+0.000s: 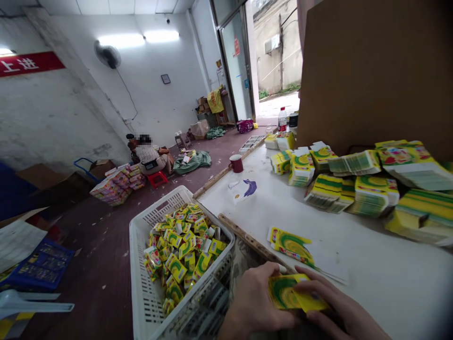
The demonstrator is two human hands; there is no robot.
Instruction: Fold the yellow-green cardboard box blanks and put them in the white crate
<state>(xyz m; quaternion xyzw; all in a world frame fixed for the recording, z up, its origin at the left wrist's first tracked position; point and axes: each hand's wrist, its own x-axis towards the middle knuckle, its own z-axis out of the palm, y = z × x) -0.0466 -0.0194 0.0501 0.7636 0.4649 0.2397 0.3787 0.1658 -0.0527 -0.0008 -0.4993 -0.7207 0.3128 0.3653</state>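
Your left hand (260, 297) pinches the left end of a small yellow-and-green printed card carton (283, 293) between thumb and fingers, while your right hand (336, 302) closes its fingertips on the other end; the carton sits between both, beside the near edge of the white tabletop (371, 269).

Going left to right, mind the white slotted plastic basket (139, 278) first: its small folded yellow-and-green cartons (177, 267) lie loosely heaped, so one tossed in carelessly could slide off and end up on the floor. Next, the brown wooden strip (247, 236) at the table's edge could snag a card corner. In your grip, squeezing too hard could crease the thin card, and uneven pressure from the right could skew it. Just beyond, flat yellow printed cards (292, 243) lie fanned, so a brushing forearm could scatter them. Farther right, a knock could topple the yellow-edged card stacks (371, 193).

As for writing, the red banner (31, 63) at far left reads "上进" in white. Print on the cartons is too small to make out, as is the label on the red-capped clear plastic bottle (282, 119).
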